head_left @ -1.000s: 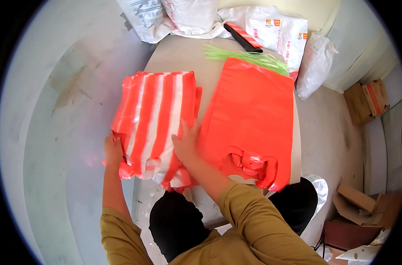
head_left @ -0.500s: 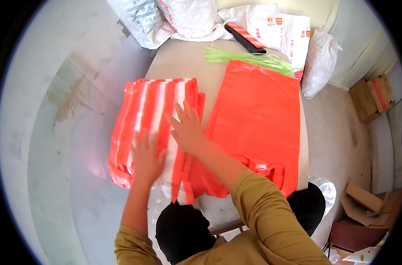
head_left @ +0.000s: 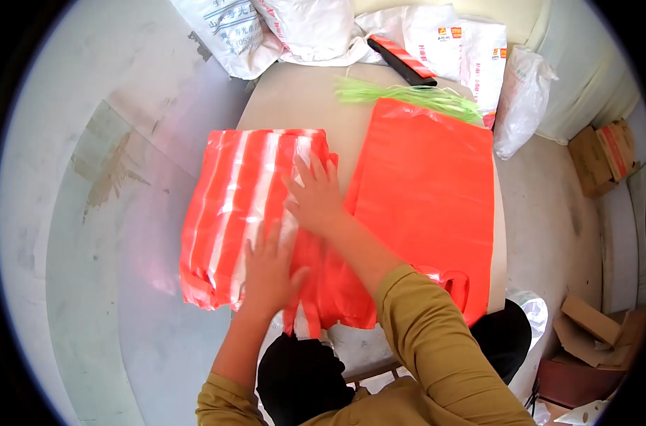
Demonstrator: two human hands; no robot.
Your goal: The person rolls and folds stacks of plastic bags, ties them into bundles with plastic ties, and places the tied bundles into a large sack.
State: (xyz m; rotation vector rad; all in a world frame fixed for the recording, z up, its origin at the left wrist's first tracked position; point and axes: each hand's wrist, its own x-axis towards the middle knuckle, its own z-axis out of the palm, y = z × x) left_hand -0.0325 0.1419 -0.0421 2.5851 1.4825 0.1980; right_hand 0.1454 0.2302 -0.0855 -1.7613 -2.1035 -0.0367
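Observation:
A folded pile of red-and-white striped plastic bags [head_left: 223, 206] lies on the left part of the table. My left hand [head_left: 268, 273] rests flat on its lower right part, fingers spread. Higher up, near the pile's right edge, my right hand [head_left: 316, 199] lies with fingers apart, palm down on the plastic. Neither hand grips anything. Beside it on the right is a flat stack of plain red plastic bags [head_left: 426, 192], with handle loops at its near end, partly hidden by my right sleeve. Red plastic also spreads between the two piles under my right forearm.
Light green plastic strips [head_left: 408, 98] lie beyond the red stack. Behind them are a black object with a red-striped top [head_left: 401, 60] and several white printed sacks [head_left: 305, 32]. Cardboard boxes [head_left: 603, 156] stand on the floor at right. The table [head_left: 294, 92] has a rounded edge.
My left hand has slid right and slightly down across the striped pile. My right hand has shifted a little right and down. The whole view has shifted slightly too.

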